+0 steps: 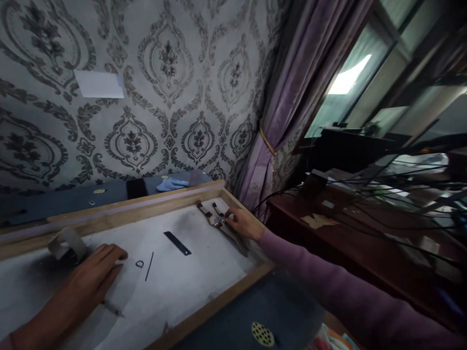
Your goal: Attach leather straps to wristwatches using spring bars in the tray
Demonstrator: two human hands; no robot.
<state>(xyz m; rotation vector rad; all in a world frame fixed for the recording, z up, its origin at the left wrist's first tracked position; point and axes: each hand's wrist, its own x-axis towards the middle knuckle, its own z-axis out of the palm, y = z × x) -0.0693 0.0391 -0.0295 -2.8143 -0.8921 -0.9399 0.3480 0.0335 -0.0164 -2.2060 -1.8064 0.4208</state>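
Observation:
At the far right corner of the wooden-rimmed tray (212,298), my right hand (244,223) has its fingers closed on a wristwatch (223,219). Another wristwatch (215,221) with a round face and brown strap lies right beside it. My left hand (95,272) is low over the tray's left part, palm down, with fingers curled. A thin pen-like tool (113,308) with a metal tip sticks out from beneath the palm, apparently gripped; its rear is hidden. Just behind the left hand is a grey curved band (68,244); its kind is unclear.
A short black strip (177,243) with a small hole lies mid-tray, near a thin black rod (149,266) and a small black loop (139,264). Behind the tray are a black phone-like slab (136,188) and a blue cloth (172,184). A cluttered reddish table (294,206) stands right.

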